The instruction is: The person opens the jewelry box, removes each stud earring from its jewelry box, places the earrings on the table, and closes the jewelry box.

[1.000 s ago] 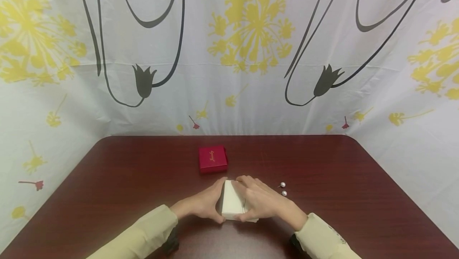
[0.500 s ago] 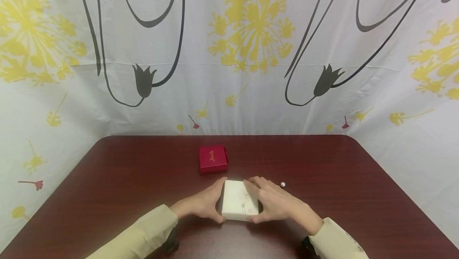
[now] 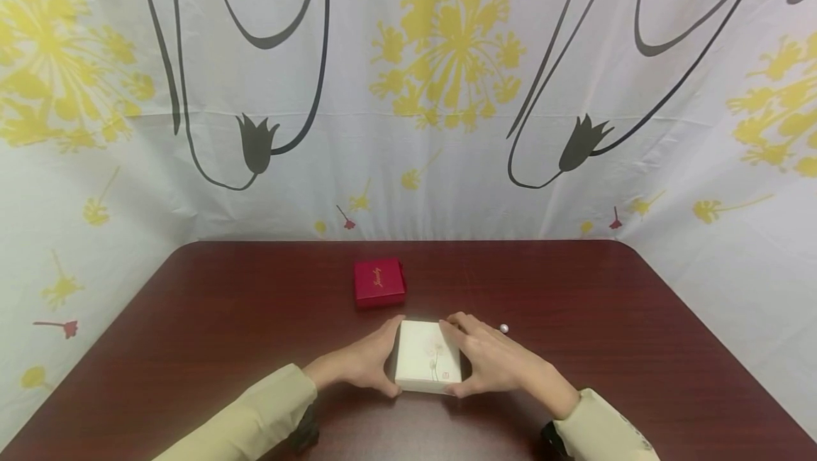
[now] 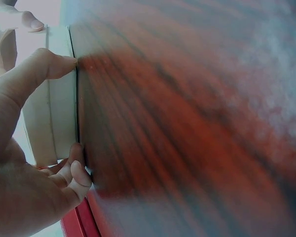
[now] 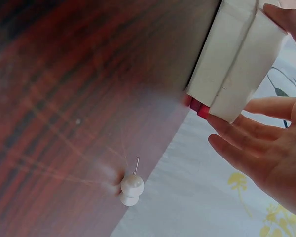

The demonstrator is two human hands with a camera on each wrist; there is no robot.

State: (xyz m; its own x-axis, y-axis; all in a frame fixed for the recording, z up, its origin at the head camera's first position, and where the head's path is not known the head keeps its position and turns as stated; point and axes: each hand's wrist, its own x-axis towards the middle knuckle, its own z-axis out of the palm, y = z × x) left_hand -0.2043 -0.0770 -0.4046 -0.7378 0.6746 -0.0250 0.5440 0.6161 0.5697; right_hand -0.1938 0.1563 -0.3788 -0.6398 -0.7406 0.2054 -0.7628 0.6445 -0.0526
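Note:
A small white box [image 3: 421, 354] with a printed flower on its lid rests on the table between both hands. My left hand [image 3: 364, 362] grips its left side; in the left wrist view, the thumb [image 4: 54, 64] lies across the near side and the fingers bend round the far side, low on the box. My right hand [image 3: 491, 362] holds the right side, and in the right wrist view its fingers touch the lid [image 5: 249, 64] at the near and far edges. A seam shows between lid and base. What the box contains is hidden.
Behind the white box lies a red jewelry box [image 3: 379, 281] with gold lettering. Two pearl stud earrings [image 5: 132, 185] lie right of the right hand; only one pearl [image 3: 503, 328] shows in the head view. A patterned curtain [image 3: 408, 163] hangs behind the brown table [image 3: 255, 291].
My right hand has slid rightward off the top of the white box to its right side, uncovering the printed flower and covering one earring. My left hand has stayed put.

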